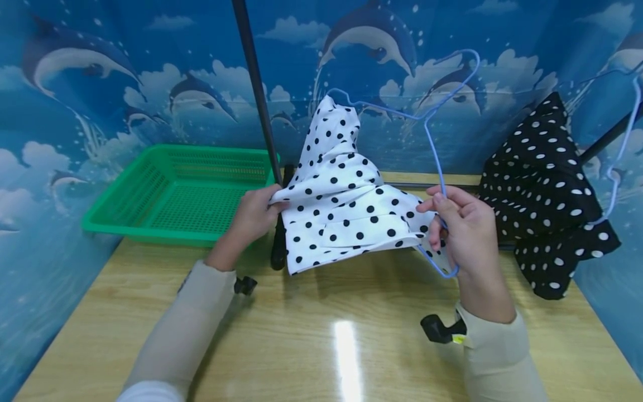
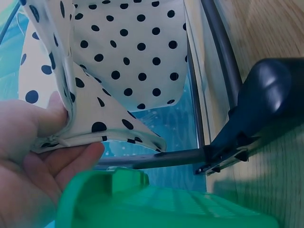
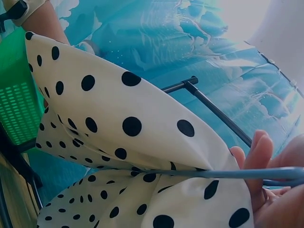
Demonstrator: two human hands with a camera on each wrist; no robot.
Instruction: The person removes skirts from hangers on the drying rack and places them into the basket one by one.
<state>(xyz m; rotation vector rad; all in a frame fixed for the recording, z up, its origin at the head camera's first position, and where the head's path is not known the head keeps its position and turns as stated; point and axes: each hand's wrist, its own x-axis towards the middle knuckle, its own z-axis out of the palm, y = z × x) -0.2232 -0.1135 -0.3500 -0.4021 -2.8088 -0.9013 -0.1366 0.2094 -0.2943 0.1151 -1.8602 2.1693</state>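
Observation:
A white garment with black polka dots (image 1: 346, 195) hangs in folds over a blue wire hanger (image 1: 436, 159). My left hand (image 1: 253, 215) pinches the garment's left edge; in the left wrist view the cloth lies between thumb and fingers of that hand (image 2: 28, 152). My right hand (image 1: 467, 229) holds the hanger's right side wire, near the cloth's right edge. One end of the hanger lies inside the garment's upper part, and its hook points up to the right. In the right wrist view, the hanger wire (image 3: 237, 174) runs into the cloth's folds.
A green plastic basket (image 1: 150, 233) stands at the left on the wooden table (image 1: 301, 335). Beside it rises a black rack pole (image 1: 253, 72). At the right, a black garment with white dots (image 1: 542, 190) hangs on another blue hanger (image 1: 625, 134). A dolphin-print curtain (image 1: 201, 33) stands behind.

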